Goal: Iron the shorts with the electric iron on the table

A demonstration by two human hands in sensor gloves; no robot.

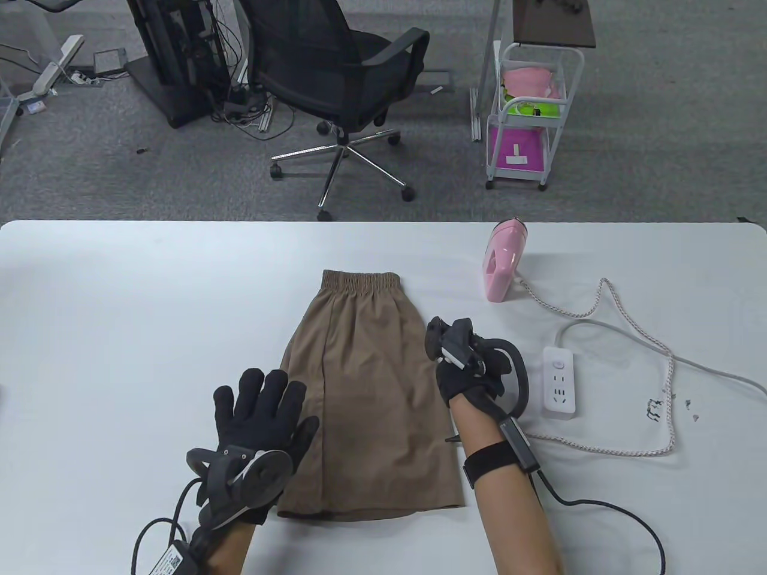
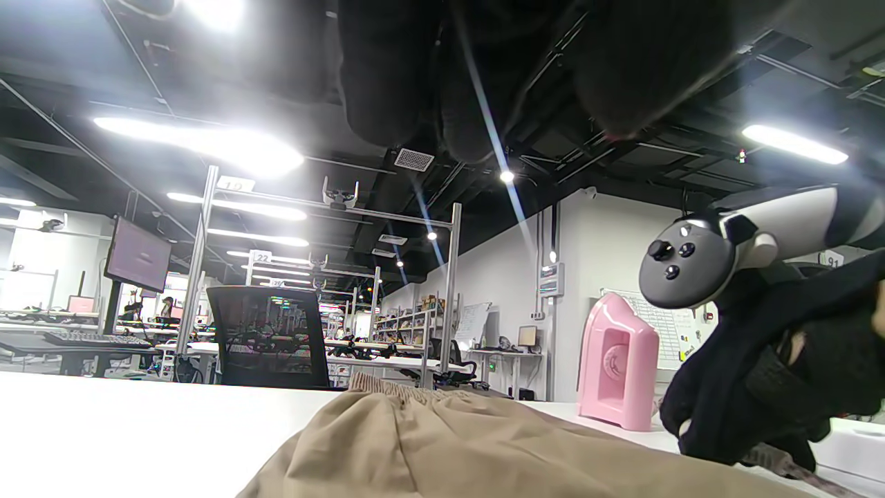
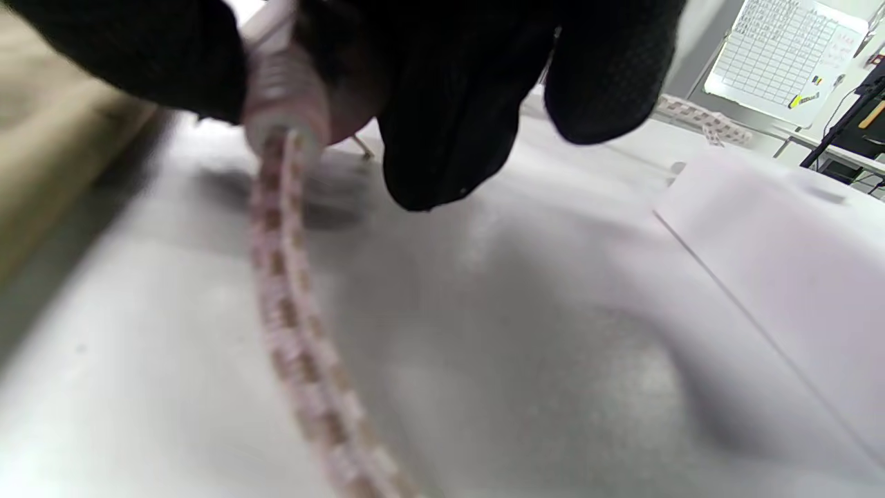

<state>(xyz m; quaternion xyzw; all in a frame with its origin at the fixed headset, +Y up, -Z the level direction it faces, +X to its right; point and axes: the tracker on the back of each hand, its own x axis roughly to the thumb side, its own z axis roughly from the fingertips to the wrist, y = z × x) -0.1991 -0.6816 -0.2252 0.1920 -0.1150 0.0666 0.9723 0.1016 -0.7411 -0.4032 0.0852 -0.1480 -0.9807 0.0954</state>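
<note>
The brown shorts (image 1: 365,395) lie flat on the white table, waistband away from me; they also show in the left wrist view (image 2: 442,449). The pink iron (image 1: 503,260) stands upright at the back right, apart from both hands, and shows in the left wrist view (image 2: 617,366). My left hand (image 1: 263,401) rests flat with spread fingers on the shorts' left edge. My right hand (image 1: 467,365) is just right of the shorts and pinches the white plug (image 3: 283,104) of the iron's braided cord (image 3: 297,332) just above the table.
A white power strip (image 1: 560,381) lies right of my right hand, and shows in the right wrist view (image 3: 781,277). The iron's cord (image 1: 629,335) loops over the right side of the table. An office chair (image 1: 347,78) and a white cart (image 1: 527,114) stand beyond the table.
</note>
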